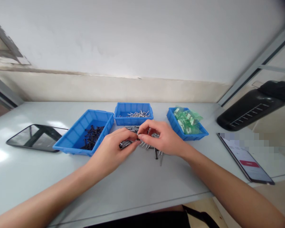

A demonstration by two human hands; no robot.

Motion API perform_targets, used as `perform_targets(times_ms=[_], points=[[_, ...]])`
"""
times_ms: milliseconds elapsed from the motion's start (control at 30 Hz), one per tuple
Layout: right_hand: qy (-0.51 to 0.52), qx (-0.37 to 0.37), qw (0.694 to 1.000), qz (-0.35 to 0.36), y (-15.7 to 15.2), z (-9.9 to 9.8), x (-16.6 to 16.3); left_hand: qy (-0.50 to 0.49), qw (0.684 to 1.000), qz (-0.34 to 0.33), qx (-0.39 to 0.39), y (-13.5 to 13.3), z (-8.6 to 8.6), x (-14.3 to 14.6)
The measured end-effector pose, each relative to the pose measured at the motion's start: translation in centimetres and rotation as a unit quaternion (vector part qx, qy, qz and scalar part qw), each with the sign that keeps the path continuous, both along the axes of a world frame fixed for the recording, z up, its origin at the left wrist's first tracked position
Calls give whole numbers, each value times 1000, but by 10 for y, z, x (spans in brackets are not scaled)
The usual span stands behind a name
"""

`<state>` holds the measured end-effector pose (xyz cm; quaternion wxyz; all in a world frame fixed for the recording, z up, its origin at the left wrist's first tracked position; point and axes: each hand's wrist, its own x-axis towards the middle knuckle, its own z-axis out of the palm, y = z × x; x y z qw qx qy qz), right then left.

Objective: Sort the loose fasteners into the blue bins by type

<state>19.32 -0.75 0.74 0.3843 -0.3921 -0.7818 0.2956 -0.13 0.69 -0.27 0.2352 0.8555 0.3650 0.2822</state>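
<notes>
My left hand and my right hand meet over the middle of the table. Thumb and forefinger are pinched on both, with the fingertips almost touching. Whatever lies between them is too small and too covered to make out. Beneath the fingers is a loose pile of thin metal pieces, silver and black, which look like screws or nails. My hands hide much of this pile. To the left, a blue bin contains black screw-like pieces. Behind my hands, another blue bin holds thin silver pieces.
A third blue bin at the right holds green plastic packets. Farther right are a black bottle and a phone with a lit screen. A dark, glossy flat panel lies at the left. A wall closes off the back.
</notes>
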Motion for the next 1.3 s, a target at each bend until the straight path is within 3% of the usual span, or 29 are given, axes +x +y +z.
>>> perform_targets(times_ms=[267, 400, 600, 900, 1100, 1300], points=[[-67, -10, 997, -20, -1, 7, 9, -57, 996, 53, 39, -3, 6, 0], [-92, -17, 995, 36, -2, 6, 5, -63, 994, 33, 78, -5, 6, 0], [-87, -66, 990, 88, -1, 4, 1, -51, 997, 5, 59, -7, 7, -1], [-60, -67, 995, 46, -3, 8, 6, -77, 995, 31, 60, -6, 12, -1], [-10, -31, 999, -16, -2, 10, 9, -66, 997, 37, 9, -6, 11, -1], [-6, -7, 1000, 15, -8, 11, 4, -21, 996, -16, -81, -7, 12, 3]])
